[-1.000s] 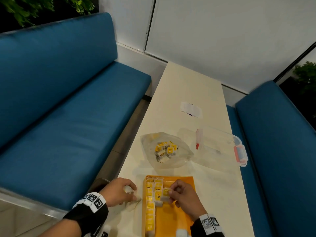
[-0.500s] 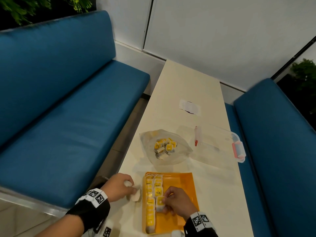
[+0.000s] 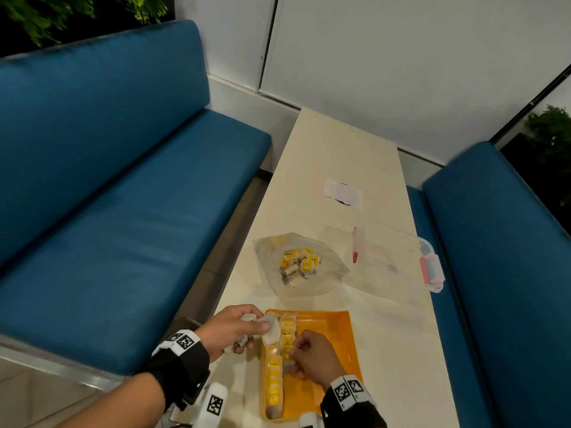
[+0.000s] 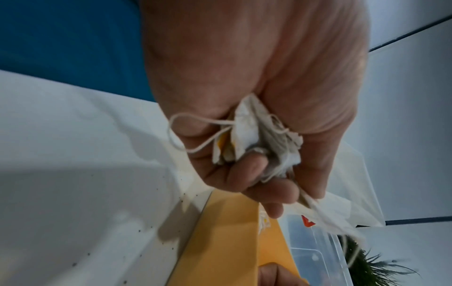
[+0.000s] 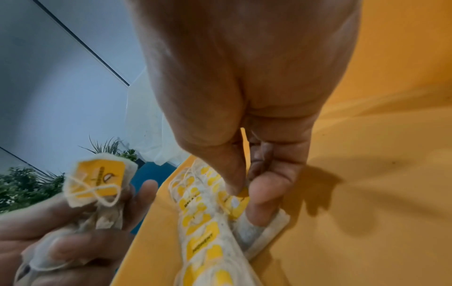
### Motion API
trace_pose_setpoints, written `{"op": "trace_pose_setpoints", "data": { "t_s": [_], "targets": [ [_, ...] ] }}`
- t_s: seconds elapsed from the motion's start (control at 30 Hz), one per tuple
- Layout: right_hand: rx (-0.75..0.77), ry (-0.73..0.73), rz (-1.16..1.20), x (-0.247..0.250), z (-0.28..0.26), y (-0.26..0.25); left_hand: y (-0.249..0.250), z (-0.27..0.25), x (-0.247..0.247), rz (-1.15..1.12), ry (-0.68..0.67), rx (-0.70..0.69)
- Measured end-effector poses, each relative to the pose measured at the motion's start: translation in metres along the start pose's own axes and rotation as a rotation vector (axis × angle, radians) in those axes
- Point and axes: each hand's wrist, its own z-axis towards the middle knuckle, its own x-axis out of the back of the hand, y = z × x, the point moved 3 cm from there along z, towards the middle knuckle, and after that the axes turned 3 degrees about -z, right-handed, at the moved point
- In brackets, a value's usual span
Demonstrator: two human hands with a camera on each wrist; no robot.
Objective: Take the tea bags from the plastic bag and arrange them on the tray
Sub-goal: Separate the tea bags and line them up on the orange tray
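While hands (image 3: 272,341) pinch, tea bags (image 3: 273,375) (tray) between.

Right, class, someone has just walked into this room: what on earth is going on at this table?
A person is laying tea bags out on an orange tray. The left hand grips a bunch of tea bags beside the tray's left edge. The right hand pinches the yellow tag of one tea bag, setting it next to the row of tea bags along the tray's left side. More wait in the plastic bag further up the table.
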Motion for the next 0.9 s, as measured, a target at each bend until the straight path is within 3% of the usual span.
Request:
{"op": "trace_pose_setpoints", "data": {
  "t_s": [0.43,0.53,0.67,0.77,0.9],
  "targets": [
    [0.013,0.091,-0.007,-0.001,-0.005,-0.014,0.002,0.003,0.002,0.044,0.038,0.0],
    [0.233,0.248,-0.193,0.01,-0.016,-0.028,0.004,0.004,0.001,0.019,0.058,0.015],
    [0.679,0.197,-0.189,0.016,-0.04,-0.056,0.011,0.003,-0.006,-0.057,0.047,0.054],
    [0.808,0.17,-0.24,0.015,-0.043,-0.063,0.018,0.001,-0.014,-0.062,0.017,0.076],
    [0.844,0.234,-0.164,0.02,-0.043,-0.067,0.021,0.0,-0.016,-0.071,0.029,0.075]
  ]
}}
